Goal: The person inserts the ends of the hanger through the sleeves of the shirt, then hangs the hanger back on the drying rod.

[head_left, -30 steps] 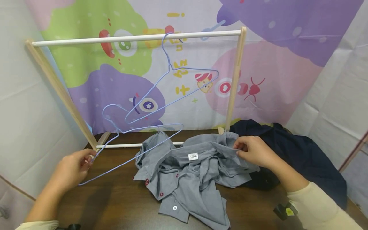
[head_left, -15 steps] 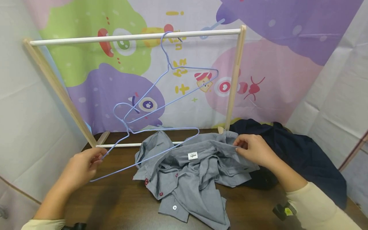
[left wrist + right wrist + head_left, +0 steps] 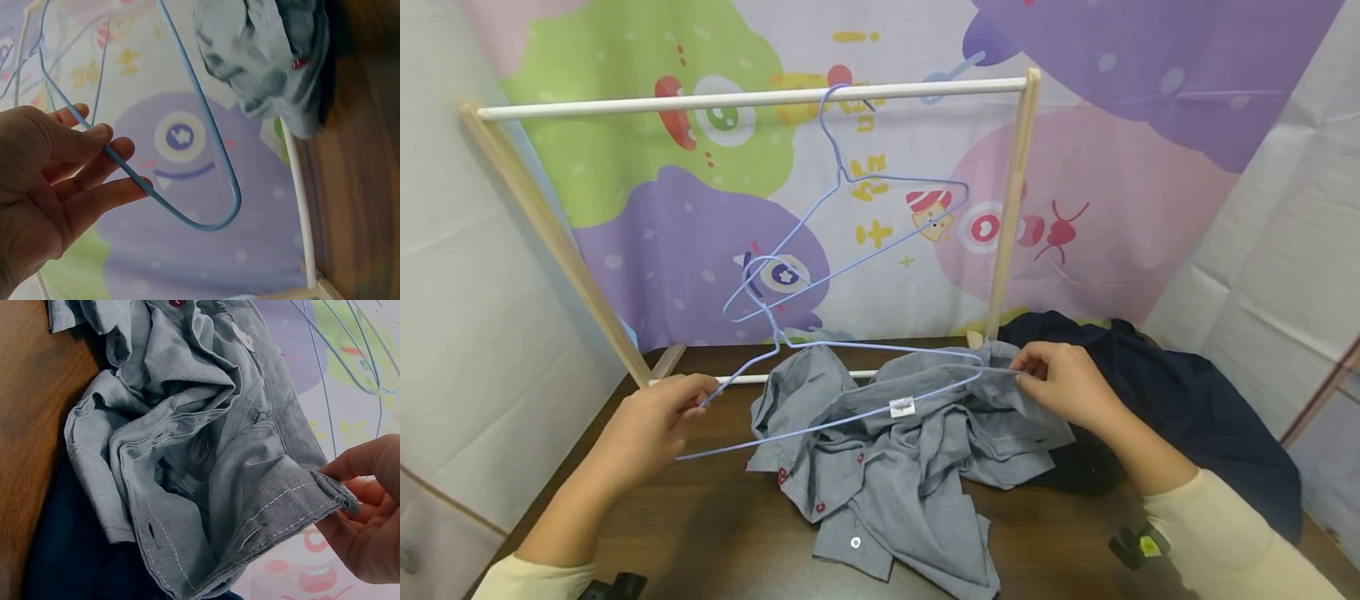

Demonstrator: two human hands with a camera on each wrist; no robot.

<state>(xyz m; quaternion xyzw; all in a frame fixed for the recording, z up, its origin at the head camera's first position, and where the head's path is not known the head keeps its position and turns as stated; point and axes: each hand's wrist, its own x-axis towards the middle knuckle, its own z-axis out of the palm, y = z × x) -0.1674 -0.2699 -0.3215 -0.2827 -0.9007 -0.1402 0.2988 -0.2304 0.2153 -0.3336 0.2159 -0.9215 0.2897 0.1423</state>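
Observation:
A light blue wire hanger [image 3: 880, 347] is pinched near its left end by my left hand [image 3: 651, 425]; its far end overlaps the collar of a grey shirt [image 3: 910, 492] in the head view. The left wrist view shows thumb and fingers on the hanger's wire [image 3: 209, 112]. My right hand [image 3: 1067, 383] pinches the right corner of the shirt's collar band, and the right wrist view shows that edge of the shirt [image 3: 275, 494] between thumb and fingers. The shirt lies crumpled on the table, its white label facing up and red buttons at the left.
A second blue hanger [image 3: 840, 171] hangs from the white bar [image 3: 700, 103] of a wooden rack [image 3: 1011, 208] behind the shirt. Dark navy cloth [image 3: 1187, 417] is heaped at the right. A cartoon-print curtain [image 3: 1075, 167] closes off the back of the brown table [image 3: 737, 533].
My left hand has carried the hanger to the right, so that its far end now overlaps the shirt's collar. The right hand has stayed at the collar, almost unmoved.

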